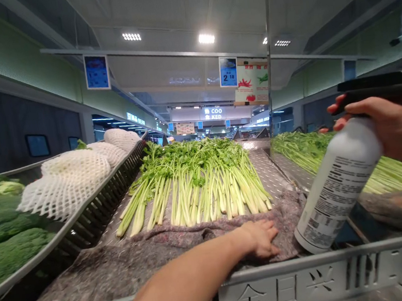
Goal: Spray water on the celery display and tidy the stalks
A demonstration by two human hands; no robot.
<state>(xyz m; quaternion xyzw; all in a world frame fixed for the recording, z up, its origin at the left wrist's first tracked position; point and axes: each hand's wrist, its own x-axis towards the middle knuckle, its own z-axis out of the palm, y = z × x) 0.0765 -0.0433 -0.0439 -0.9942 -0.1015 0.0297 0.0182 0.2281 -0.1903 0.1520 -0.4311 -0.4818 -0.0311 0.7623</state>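
Note:
A grey-brown felt cloth (pixel 137 258) covers the front of the display shelf. My left hand (pixel 261 238) lies on its right part, fingers apart and palm down. Just behind the cloth's folded edge, celery stalks (pixel 206 194) are spread in a row, leaves toward the back and cut ends toward me. On the right, my right hand (pixel 391 120) grips a white spray bottle (pixel 340 182) with a black trigger head at the neck. The bottle is tilted, its base above the front rail, and its printed label faces me.
Broccoli (pixel 10 237) and produce in white foam nets (pixel 69 181) lie beyond a slatted divider (pixel 116 180) on the left. A mirror panel (pixel 294 168) on the right reflects celery. A grey front rail (pixel 283 282) runs along the near edge. Price signs (pixel 228 72) hang overhead.

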